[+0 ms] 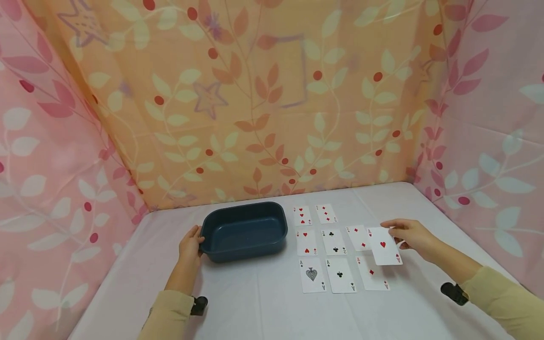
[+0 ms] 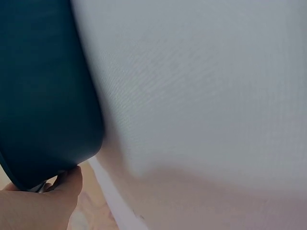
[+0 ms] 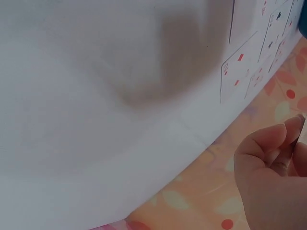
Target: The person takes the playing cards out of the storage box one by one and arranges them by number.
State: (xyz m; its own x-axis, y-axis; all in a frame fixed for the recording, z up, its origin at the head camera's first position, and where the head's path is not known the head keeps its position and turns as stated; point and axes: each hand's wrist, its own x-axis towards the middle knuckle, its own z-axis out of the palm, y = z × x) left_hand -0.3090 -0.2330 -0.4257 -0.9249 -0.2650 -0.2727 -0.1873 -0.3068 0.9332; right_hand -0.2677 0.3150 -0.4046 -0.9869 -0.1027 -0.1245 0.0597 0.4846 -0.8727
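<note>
My right hand [image 1: 414, 238] pinches the ace of hearts [image 1: 386, 250] by its upper right side. The card is raised above the table, face toward me, and overlaps the two of diamonds [image 1: 357, 235] and the ace of diamonds [image 1: 367, 278] in the head view. In the right wrist view only a sliver of the held card shows at the fingertips [image 3: 292, 127]. With fingers and thumb at its rim, my left hand [image 1: 191, 245] grips the left end of a dark blue rectangular basin [image 1: 244, 252]. No objects show inside the basin.
Face-up cards lie in rows right of the basin: ace of spades [image 1: 312, 283], ace of clubs [image 1: 340, 283], two of hearts [image 1: 306, 243], two of clubs [image 1: 334, 242], three of hearts [image 1: 302, 216] and three of diamonds [image 1: 326, 214]. Floral curtains [image 1: 255, 94] enclose the white table [image 1: 272, 311].
</note>
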